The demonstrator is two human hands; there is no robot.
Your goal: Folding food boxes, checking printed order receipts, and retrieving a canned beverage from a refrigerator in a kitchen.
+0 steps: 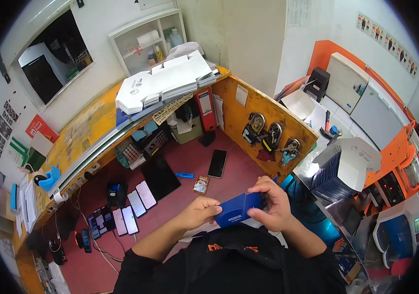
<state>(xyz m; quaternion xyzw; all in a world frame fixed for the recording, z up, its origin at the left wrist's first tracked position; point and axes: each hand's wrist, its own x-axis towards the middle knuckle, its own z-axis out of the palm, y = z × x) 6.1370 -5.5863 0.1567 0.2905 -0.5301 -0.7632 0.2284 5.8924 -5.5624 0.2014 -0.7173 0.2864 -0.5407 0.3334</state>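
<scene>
Close in front of my body, both hands hold a folded dark blue cardboard piece (234, 210) with small white print; it may be a small carton, but I cannot tell for sure. My left hand (197, 213) pinches its left end between thumb and fingers. On its right end my right hand (272, 203) is closed, thumb in front and fingers behind, near a crease. Just beyond the hands, on the dark red desk (190, 196), lie a small picture pack (200, 185), a black phone (217, 163) and a bright blue small object (185, 175).
Several lit phones (136, 203) lie to the left with cables and a card terminal (116, 194). A yellow wooden partition (239, 100) with hanging padlocks (271, 137) bounds the right. White flat cartons (170, 81) top the shelf; stacked blue-and-white cartons (334, 171) stand right.
</scene>
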